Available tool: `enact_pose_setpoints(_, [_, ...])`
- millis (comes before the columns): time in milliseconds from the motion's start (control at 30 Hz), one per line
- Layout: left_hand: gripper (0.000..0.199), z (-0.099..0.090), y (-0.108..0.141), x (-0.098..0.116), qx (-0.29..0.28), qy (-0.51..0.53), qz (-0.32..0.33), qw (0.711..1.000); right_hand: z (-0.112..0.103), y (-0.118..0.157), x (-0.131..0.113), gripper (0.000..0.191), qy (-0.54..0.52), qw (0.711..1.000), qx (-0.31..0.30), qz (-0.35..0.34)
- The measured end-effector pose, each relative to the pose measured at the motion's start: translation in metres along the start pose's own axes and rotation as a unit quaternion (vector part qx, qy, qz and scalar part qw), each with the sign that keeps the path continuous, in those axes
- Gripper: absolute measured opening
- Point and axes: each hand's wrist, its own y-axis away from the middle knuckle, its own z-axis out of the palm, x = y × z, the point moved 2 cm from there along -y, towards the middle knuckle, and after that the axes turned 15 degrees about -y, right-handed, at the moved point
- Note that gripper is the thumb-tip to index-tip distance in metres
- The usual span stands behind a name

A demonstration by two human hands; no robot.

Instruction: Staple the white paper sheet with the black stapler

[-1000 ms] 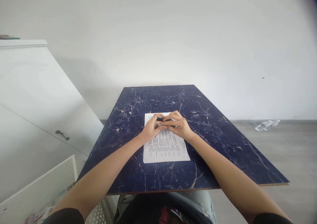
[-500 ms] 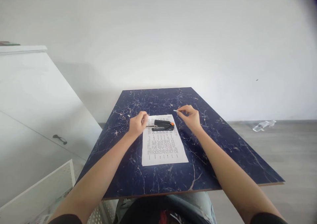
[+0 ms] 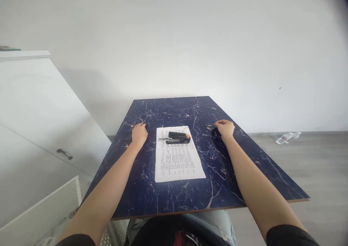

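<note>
A black stapler (image 3: 178, 137) with an orange patch lies on a printed sheet of paper (image 3: 179, 162), its metal tray drawn out to the left. To the left of the sheet, my left hand (image 3: 139, 135) rests on the table with loosely bent fingers and nothing visible in it. My right hand (image 3: 225, 129) is low over the table, right of the sheet, thumb and fingers pinched together. At its fingertips is a small greyish strip of staples (image 3: 210, 128), close to the tabletop; its details are too small to make out.
The dark blue marbled table (image 3: 187, 199) stands against a white wall. A white cabinet (image 3: 40, 104) with a dark handle is on the left, above a white-framed bin (image 3: 40, 206). Clear plastic packaging (image 3: 288, 137) lies on the floor at right.
My left hand has left the stapler's drawn-out tray and moved left onto the table. My right hand has moved right and down with the strip. The stapler and paper stay in place.
</note>
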Motion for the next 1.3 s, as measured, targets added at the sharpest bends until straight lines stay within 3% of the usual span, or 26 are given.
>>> enact_pose_setpoints(67, [0.044, -0.003, 0.000, -0.001, 0.006, 0.003, 0.007, 1.000, 0.000, 0.000, -0.003, 0.026, 0.001, 1.000, -0.020, -0.023])
enact_pose_setpoints(233, [0.041, -0.007, 0.002, -0.003, 0.027, -0.002, 0.012, 1.000, 0.009, 0.007, -0.015, 0.039, 0.068, 0.964, -0.244, -0.083])
enact_pose_setpoints(300, [0.039, -0.007, 0.002, -0.003, 0.034, 0.006, 0.013, 0.999, 0.013, 0.010, -0.017, 0.035, 0.099, 0.948, -0.278, -0.115])
enact_pose_setpoints(433, [0.033, -0.009, 0.002, 0.000, 0.067, 0.021, 0.021, 0.997, 0.016, 0.009, -0.017, 0.024, 0.089, 0.949, -0.257, -0.162])
enact_pose_setpoints(533, [0.029, -0.012, 0.002, 0.004, 0.109, 0.037, 0.033, 0.993, 0.015, 0.003, -0.012, 0.021, 0.068, 0.965, -0.182, -0.174])
enact_pose_setpoints(733, [0.025, -0.020, 0.005, 0.016, 0.120, 0.104, 0.080, 0.984, 0.014, 0.002, -0.009, 0.039, 0.083, 0.975, -0.092, -0.185])
enact_pose_setpoints(800, [0.024, -0.024, 0.008, 0.021, 0.118, 0.163, 0.097, 0.975, 0.014, 0.009, -0.017, 0.036, 0.079, 0.971, -0.082, -0.211])
enact_pose_setpoints(967, [0.021, -0.031, 0.020, 0.042, 0.067, 0.385, 0.097, 0.915, 0.019, 0.036, -0.047, 0.021, 0.046, 0.952, -0.130, -0.274])
enact_pose_setpoints(1133, [0.034, -0.024, 0.029, 0.060, -0.022, 0.596, 0.011, 0.803, 0.032, 0.066, -0.070, 0.016, -0.001, 0.921, -0.223, -0.319])
enact_pose_setpoints(1300, [0.042, -0.022, 0.026, 0.055, -0.092, 0.691, -0.045, 0.715, 0.045, 0.093, -0.084, 0.015, -0.023, 0.888, -0.306, -0.343])
